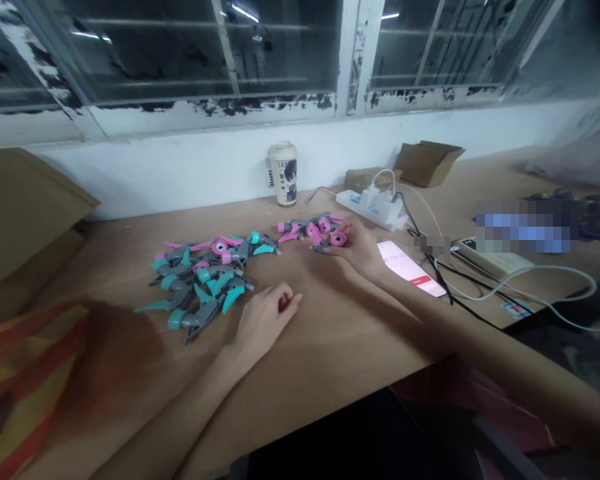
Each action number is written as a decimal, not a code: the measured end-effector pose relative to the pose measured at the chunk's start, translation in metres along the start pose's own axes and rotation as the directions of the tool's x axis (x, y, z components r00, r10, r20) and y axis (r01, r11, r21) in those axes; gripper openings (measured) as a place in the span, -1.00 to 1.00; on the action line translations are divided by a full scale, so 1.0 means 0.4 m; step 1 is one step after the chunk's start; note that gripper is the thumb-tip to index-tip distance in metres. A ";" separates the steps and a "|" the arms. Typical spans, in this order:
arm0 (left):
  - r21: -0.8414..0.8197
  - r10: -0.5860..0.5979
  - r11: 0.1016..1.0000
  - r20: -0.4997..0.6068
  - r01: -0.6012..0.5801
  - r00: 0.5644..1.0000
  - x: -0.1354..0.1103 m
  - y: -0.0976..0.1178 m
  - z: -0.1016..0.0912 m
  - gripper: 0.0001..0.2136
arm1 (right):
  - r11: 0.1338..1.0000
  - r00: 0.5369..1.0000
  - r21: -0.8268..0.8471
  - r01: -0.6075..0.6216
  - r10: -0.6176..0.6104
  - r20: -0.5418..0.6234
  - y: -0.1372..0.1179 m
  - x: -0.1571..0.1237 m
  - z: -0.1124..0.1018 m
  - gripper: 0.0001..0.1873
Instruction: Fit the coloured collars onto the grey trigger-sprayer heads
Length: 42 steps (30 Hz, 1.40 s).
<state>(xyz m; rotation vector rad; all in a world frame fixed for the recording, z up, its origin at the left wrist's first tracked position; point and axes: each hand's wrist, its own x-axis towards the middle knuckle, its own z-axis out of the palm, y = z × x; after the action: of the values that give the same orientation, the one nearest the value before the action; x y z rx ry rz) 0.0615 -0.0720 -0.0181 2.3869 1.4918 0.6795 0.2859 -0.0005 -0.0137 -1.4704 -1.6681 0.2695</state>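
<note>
Two groups of trigger spray heads lie on the brown table. The larger, left pile [200, 273] mixes grey bodies with teal and pink caps and triggers. Farther right, a smaller cluster of pink and grey spray heads [300, 230] sits near the back. My right hand [357, 248] has its fingers closed on a pink and grey spray head [337, 240] at the right end of that cluster; part of it is hidden by the fingers. My left hand [267, 312] rests on the table just right of the larger pile, fingers curled in, with nothing visible in them.
A phone [410, 270] with a lit screen lies beside my right forearm. Behind it are a power strip [373, 208], cables and small cardboard boxes [427, 163]. A cup [284, 175] stands by the wall. At left are a large carton [25, 213] and a red-yellow bag [27, 380].
</note>
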 end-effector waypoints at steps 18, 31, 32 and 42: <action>-0.437 -0.085 0.898 -0.075 0.044 0.994 0.005 -0.002 0.007 -0.78 | 0.749 0.723 0.201 0.631 -0.662 0.197 -0.046 -0.118 0.077 -0.82; -0.578 -0.078 0.808 0.093 0.117 0.993 0.014 -0.021 0.014 -0.76 | 0.689 0.665 0.258 0.677 -0.723 0.184 -0.045 -0.130 0.063 -0.81; -0.583 -0.075 0.804 0.103 0.121 0.992 0.015 -0.021 0.013 -0.75 | 0.689 0.668 0.251 0.680 -0.724 0.175 -0.046 -0.133 0.063 -0.81; -0.517 -0.010 0.856 0.022 0.020 1.000 0.011 -0.015 0.013 -0.84 | 0.704 0.688 0.209 0.678 -0.709 0.154 -0.058 -0.146 0.069 -0.87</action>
<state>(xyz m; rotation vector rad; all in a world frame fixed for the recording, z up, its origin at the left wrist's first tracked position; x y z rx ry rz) 0.0609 -0.0652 -0.0241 1.9565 1.1308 0.9168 0.2457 -0.0486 -0.0416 -0.6212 -2.2192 0.1156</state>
